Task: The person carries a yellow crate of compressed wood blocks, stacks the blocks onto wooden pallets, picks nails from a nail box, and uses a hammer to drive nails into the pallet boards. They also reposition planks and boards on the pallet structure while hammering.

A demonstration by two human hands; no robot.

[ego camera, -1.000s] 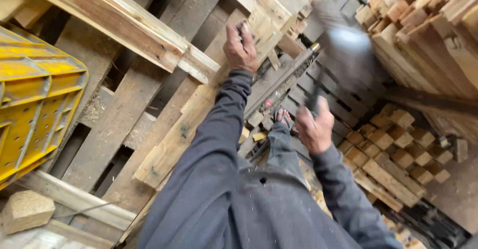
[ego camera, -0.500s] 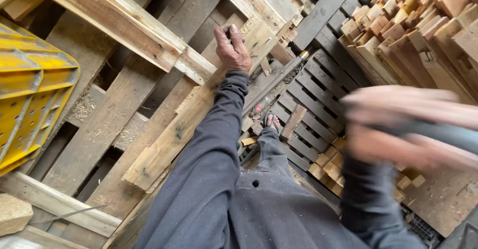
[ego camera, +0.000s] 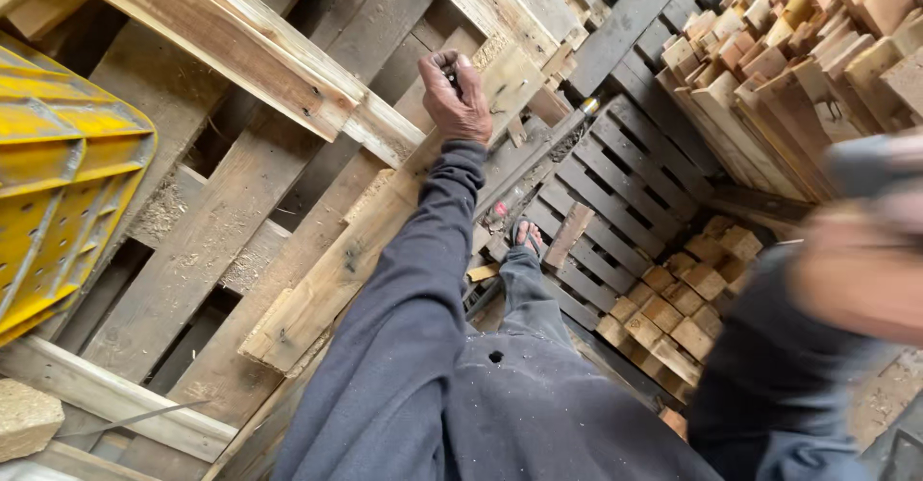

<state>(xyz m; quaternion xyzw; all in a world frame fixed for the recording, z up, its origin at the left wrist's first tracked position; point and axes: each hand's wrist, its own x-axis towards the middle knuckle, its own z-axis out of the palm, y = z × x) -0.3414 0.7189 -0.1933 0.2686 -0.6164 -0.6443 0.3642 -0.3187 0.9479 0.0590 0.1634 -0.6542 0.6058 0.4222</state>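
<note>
Left hand (ego camera: 455, 97) fist closed round small dark object, pressed on pale wooden plank (ego camera: 385, 222) atop stacked pallets (ego camera: 635, 169). Right hand (ego camera: 860, 270) blurred near camera, grip cannot tell. Yellow metal frame (ego camera: 58, 202) far left.

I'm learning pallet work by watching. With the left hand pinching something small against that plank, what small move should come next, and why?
Probably bring the raised right hand down toward the left hand. The left hand pins a small dark object, too small to identify, against the pale plank, while the right hand is blurred, close to the camera and well away from it.
</note>
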